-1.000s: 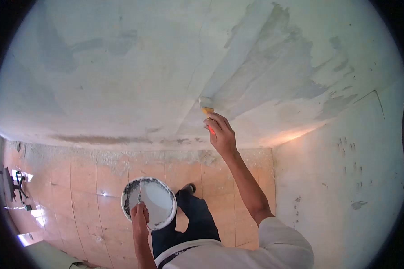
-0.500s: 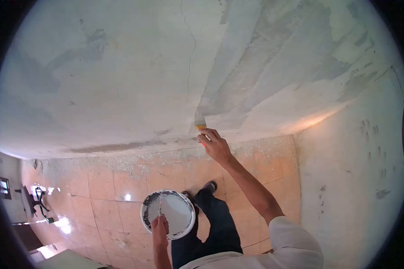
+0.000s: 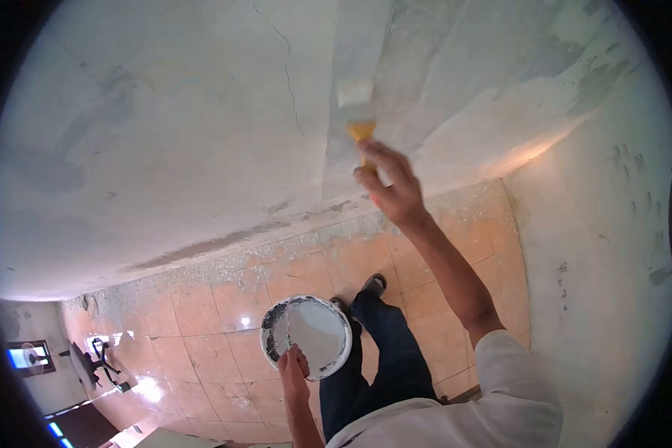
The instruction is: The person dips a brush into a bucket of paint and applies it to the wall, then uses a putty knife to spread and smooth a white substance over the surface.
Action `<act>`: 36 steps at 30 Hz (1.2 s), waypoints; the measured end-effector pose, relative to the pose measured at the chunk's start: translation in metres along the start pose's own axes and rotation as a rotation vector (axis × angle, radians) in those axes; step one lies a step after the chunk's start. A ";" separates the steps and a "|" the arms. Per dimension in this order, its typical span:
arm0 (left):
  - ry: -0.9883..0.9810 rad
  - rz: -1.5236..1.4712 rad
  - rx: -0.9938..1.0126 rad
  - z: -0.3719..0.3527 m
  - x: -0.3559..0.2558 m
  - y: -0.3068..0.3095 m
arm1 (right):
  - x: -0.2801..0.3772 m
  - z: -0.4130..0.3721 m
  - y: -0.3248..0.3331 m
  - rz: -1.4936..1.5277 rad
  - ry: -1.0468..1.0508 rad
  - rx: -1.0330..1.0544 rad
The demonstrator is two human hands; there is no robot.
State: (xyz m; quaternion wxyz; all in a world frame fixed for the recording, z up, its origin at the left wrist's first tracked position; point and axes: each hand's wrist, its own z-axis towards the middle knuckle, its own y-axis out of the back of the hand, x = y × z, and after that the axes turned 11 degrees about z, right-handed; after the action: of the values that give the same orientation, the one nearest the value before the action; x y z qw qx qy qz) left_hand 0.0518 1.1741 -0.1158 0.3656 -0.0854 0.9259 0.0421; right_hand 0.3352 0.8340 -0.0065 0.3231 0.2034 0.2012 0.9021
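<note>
Raised against the wall, my right hand [image 3: 396, 187] is wrapped round the handle of a yellow-handled putty knife [image 3: 361, 131]. Its wide blade touches the wall [image 3: 201, 134], at the edge of a long grey smoothed strip, and looks slightly blurred. Low in the view, my left hand [image 3: 294, 364] is closed on the handle of a bucket [image 3: 349, 340] with a dark-smeared white rim. Pale grey material fills part of the bucket, which hangs beside my legs. A thin crack runs down the wall left of the strip.
Below the wall lies an orange tiled floor [image 3: 239, 362], dusted with pale debris along its edge. A second wall [image 3: 575, 299] with dark marks stands at the right. At the far left are a dark chair-like object [image 3: 89, 364] and a small window [image 3: 31, 358].
My right hand has moved up the wall with the putty knife. The view has shifted, so the bucket and my left hand appear further right.
</note>
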 end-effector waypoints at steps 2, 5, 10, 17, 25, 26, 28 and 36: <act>0.036 -0.032 0.036 0.013 0.017 0.008 | -0.011 -0.066 -0.037 0.017 -0.057 0.123; 0.013 0.014 0.023 0.012 0.008 0.011 | -0.018 -0.152 -0.087 0.004 -0.211 0.282; 0.009 0.027 0.022 0.024 0.011 0.008 | -0.025 -0.154 -0.107 0.118 -0.338 0.347; 0.029 0.006 0.075 -0.001 -0.016 0.002 | 0.022 -0.009 -0.008 0.030 -0.170 0.147; 0.055 -0.005 0.068 -0.002 -0.012 0.005 | 0.039 0.050 0.024 -0.052 0.094 -0.084; 0.061 0.004 0.066 -0.002 -0.012 0.006 | 0.031 0.031 0.007 -0.028 0.065 -0.031; 0.066 -0.016 0.071 0.002 -0.009 0.007 | 0.025 -0.028 -0.022 -0.009 -0.028 0.093; 0.019 0.007 0.077 -0.007 -0.017 0.011 | 0.061 -0.056 -0.006 0.042 -0.216 0.181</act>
State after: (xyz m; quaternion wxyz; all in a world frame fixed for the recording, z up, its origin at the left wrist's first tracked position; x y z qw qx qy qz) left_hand 0.0577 1.1861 -0.0988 0.3595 -0.0682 0.9306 0.0070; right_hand 0.2669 0.8653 -0.0419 0.3043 0.3317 0.2414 0.8597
